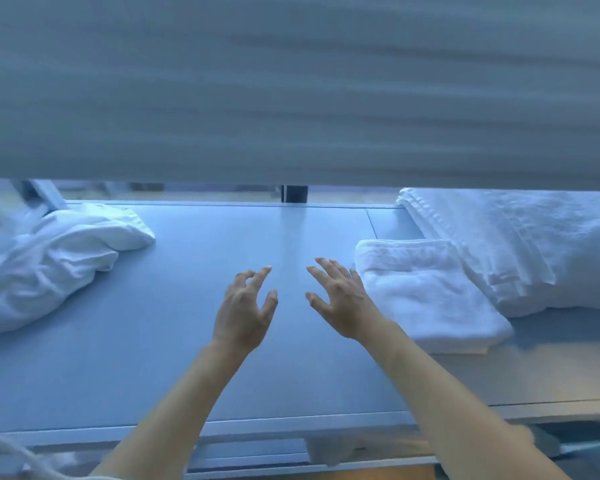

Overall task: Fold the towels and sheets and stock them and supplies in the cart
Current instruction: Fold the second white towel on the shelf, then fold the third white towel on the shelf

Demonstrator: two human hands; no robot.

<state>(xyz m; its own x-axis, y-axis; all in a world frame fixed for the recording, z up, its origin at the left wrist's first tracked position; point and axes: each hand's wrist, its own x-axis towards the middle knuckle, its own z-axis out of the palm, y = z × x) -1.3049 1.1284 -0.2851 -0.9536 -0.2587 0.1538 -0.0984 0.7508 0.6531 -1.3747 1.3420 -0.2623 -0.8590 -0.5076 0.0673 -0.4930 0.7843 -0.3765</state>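
A broad sheet of pale fabric, blurred and rippled, fills the upper half of your view and hangs across the far edge of the table, hiding what lies behind it; neither of your hands touches it. Below it, the flat table surface runs from side to side, with a seam near its right end. At the far right a large stack of folded white linen rests on the table, its layered edges turned toward the centre. At the left a crumpled white towel lies in a loose heap, unfolded. Just beside the big stack, nearer to you, a smaller folded towel sits squared on the table. Your right hand hovers over the table close to that folded towel's left edge, fingers spread and straight, holding nothing. Your left hand hovers next to it over the bare middle of the table, fingers apart and lightly bent, thumb near the forefinger, also holding nothing. The two hands are near each other, not touching.
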